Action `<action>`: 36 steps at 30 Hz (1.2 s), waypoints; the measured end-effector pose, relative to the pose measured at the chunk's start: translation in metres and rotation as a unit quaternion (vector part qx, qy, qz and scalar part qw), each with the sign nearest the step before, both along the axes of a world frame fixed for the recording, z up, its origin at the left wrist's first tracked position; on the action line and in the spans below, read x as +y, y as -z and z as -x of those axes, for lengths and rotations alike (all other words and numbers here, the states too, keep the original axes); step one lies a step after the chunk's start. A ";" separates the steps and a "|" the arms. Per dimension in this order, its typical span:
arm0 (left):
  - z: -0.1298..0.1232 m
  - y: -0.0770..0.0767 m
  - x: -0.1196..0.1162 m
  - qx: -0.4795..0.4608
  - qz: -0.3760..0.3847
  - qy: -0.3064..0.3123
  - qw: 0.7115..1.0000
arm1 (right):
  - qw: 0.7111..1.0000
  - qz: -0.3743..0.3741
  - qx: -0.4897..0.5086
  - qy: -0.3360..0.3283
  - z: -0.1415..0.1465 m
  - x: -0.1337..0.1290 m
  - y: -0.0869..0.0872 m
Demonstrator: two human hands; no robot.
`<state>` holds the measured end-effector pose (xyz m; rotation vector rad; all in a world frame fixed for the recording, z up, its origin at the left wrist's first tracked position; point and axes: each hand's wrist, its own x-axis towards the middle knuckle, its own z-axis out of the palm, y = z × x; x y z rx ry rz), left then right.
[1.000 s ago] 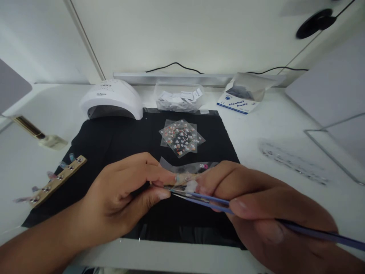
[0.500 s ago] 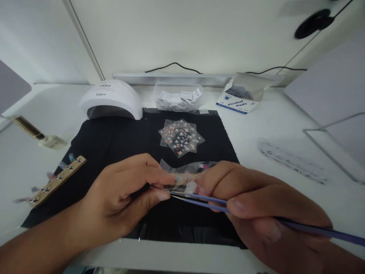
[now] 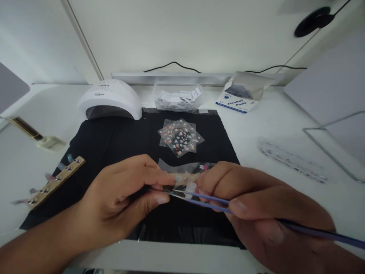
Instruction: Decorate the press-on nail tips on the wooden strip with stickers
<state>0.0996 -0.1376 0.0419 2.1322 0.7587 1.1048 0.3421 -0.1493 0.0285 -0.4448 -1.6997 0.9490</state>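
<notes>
Tweezers point(image 3: 215, 198) — 2 slim blue-violet prongs, silvery tips

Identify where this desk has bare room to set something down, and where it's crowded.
Free: the black cloth between the white lamp, left hand and sticker sheets; the white tabletop between the Alcohol Pads box and long clear strip. Crowded: front middle, where that hand, the right hand, tweezers and clear sheet meet.

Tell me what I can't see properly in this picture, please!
In the head view:
- Tweezers: back end cut off by the right edge; tips too small to tell if they hold anything.
- Left hand: its fingers hide what, if anything, they pinch.
- White lamp: small print too blurred to read.
- Clear strip: details blurred.
</notes>
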 end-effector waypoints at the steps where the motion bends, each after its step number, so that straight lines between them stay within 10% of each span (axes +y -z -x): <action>1: 0.000 0.000 0.000 0.002 -0.003 0.002 1.000 | 1.000 0.001 -0.004 -0.001 0.000 0.000 0.000; 36: 0.001 -0.005 0.002 -0.033 0.028 0.051 0.998 | 1.000 0.002 -0.010 -0.024 -0.002 0.002 -0.002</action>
